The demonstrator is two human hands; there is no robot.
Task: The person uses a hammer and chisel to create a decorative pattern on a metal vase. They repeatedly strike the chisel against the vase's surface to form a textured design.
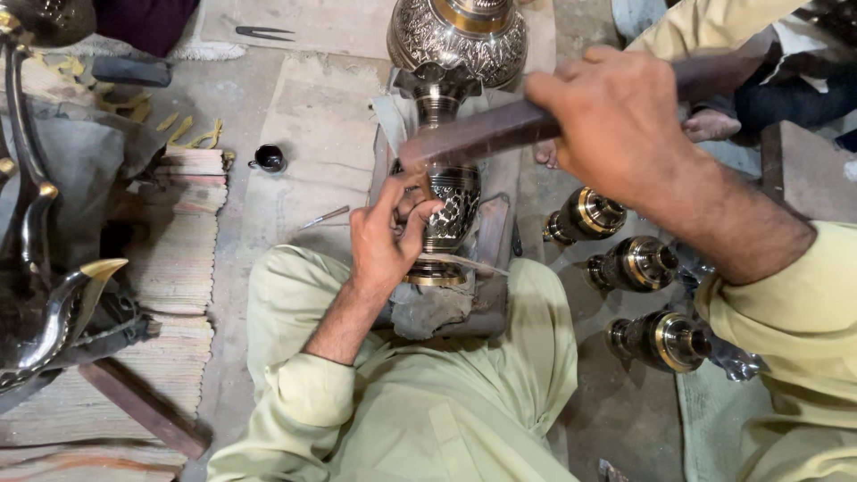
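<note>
The engraved brass vase (449,116) lies lengthwise across the person's lap, its narrow foot toward them, propped on grey cloth (428,308). The left hand (386,234) pinches a small tool against its patterned body; the right hand (616,116) is clenched around a dark wooden bar (482,132) above it. Three smaller brass pieces (638,263) lie on the concrete floor (312,116) beside a striped mat (174,250).
</note>
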